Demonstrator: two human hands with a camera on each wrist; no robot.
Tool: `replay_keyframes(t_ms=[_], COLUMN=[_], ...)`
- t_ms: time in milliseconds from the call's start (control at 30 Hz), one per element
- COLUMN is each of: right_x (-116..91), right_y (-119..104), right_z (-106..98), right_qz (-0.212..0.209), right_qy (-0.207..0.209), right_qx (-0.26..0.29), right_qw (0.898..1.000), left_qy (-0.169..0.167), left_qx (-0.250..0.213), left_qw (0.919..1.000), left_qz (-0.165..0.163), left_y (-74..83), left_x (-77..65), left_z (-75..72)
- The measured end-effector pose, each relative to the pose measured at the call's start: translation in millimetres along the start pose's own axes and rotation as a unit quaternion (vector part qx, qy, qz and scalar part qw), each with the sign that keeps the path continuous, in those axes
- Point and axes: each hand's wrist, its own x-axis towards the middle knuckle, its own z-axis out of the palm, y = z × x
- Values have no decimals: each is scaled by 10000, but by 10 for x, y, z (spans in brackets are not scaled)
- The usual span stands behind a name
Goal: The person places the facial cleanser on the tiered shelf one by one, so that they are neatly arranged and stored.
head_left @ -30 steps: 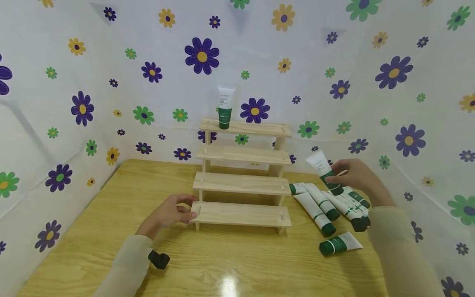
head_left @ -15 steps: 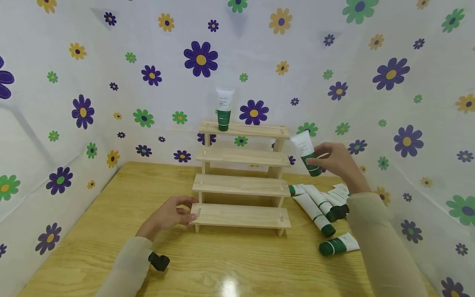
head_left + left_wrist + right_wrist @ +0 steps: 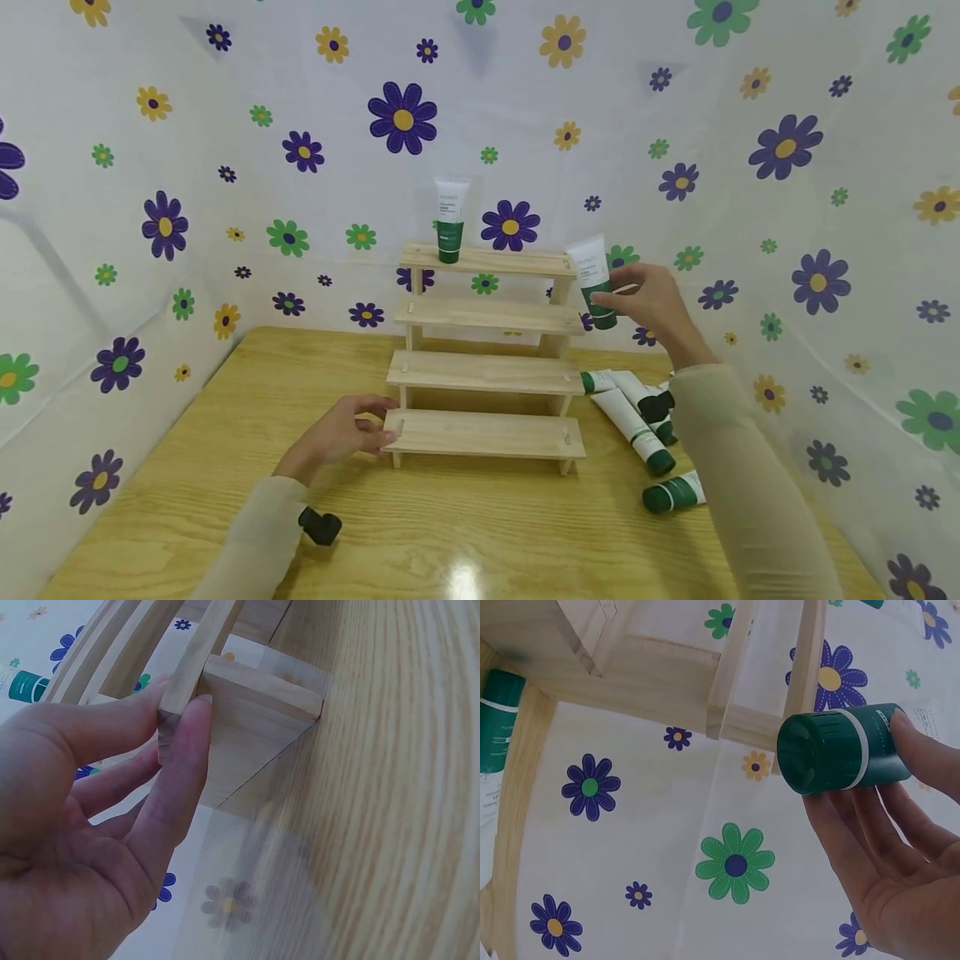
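A wooden four-step display rack stands mid-table. My left hand pinches the left end of its lowest board, thumb and fingers on either face in the left wrist view. In my right hand is a white and green squeeze tube, gripped around its lower part and tilted slightly, cap down. It hangs in the air beside the right end of the top boards. The right wrist view shows the tube's green cap pointing away from the palm. Another such tube stands upright on the top board, toward the left.
Several more tubes lie in a loose pile right of the rack, partly hidden by my right forearm. One tube lies apart, nearer the front. A flower-print cloth hangs behind and on both sides of the wooden table.
My right hand has carried the tube up and left from above the pile to beside the upper boards, turning it more upright. The left hand stays on the lowest board.
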Motion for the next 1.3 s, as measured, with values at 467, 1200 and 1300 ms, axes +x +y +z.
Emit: replay_keyframes(t_ms=[467,1200,1300], right_x=[64,257,289], right_y=[-110,-350,-371], right_z=[181,322,341], right_qz=[-109,-104,-92], right_qy=[108,407,407], right_qx=[158,920,1002], right_qw=[9998,9949,9941], left_qy=[42,1,2], left_qx=[7,17,8], left_qw=[10000,10000,10000], left_qz=[-31,3,9], left_y=[0,-19,-17], left_x=[-6,6,10], left_z=[11,-8,-6])
